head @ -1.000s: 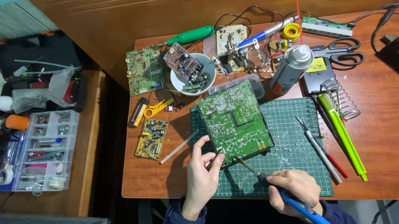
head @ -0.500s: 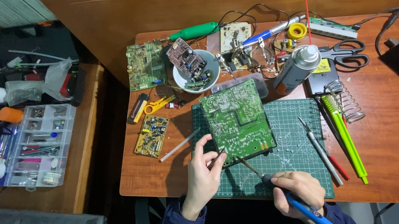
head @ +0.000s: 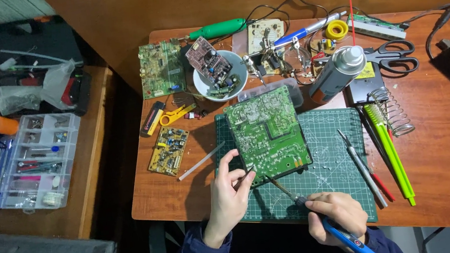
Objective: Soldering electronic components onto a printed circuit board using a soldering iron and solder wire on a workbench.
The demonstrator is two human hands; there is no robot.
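Note:
A green circuit board (head: 267, 133) lies solder side up on a green cutting mat (head: 332, 176). My left hand (head: 228, 191) sits at the board's near left corner, its fingers pinching a thin strand of solder wire against the board edge. My right hand (head: 334, 216) grips a blue-handled soldering iron (head: 326, 223), whose tip reaches the board's near edge beside my left fingertips.
A white bowl (head: 214, 82) holds a small board. Nearby lie a spray can (head: 337, 74), scissors (head: 392, 56), a coil stand (head: 390, 110), green tools (head: 388, 150), tweezers (head: 361, 167), and more boards (head: 161, 69) (head: 168, 150). A parts box (head: 34, 162) sits on the left side table.
The view has shifted slightly. Both hands stay at the board's near edge, with the iron tip and left fingers holding almost the same place.

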